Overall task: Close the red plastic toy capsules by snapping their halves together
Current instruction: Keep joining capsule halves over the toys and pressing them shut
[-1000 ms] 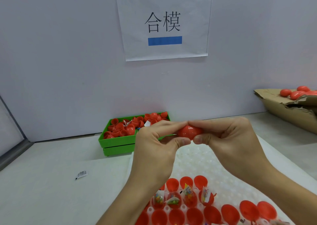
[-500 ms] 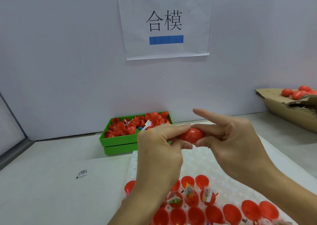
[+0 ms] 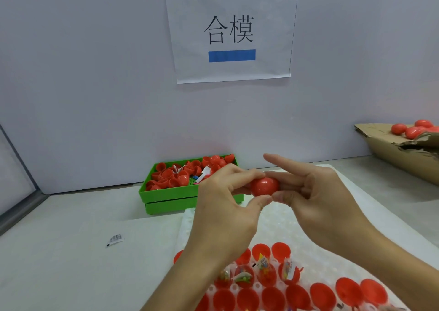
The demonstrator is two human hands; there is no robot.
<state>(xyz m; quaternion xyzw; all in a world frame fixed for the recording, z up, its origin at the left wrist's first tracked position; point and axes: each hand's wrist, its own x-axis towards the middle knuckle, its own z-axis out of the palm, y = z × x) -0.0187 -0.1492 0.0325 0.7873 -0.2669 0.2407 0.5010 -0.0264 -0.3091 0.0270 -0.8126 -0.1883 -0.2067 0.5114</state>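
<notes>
A red plastic capsule (image 3: 264, 186) is held in the air between both hands above the white tray. My left hand (image 3: 225, 206) pinches its left side with thumb and fingers. My right hand (image 3: 316, 199) holds its right side between thumb and middle fingers, the index finger sticking out straight. Below, several open red capsule halves (image 3: 268, 287) sit in the white dimpled tray (image 3: 320, 234); some hold small wrapped toys.
A green bin (image 3: 171, 199) with loose red halves stands at the back by the wall. A cardboard box (image 3: 401, 154) with closed red capsules is at the far right. A small sachet (image 3: 115, 239) lies on the table at left.
The capsule stayed pinched between both hands and its halves look joined now. My right index finger lifted off it and points out straight.
</notes>
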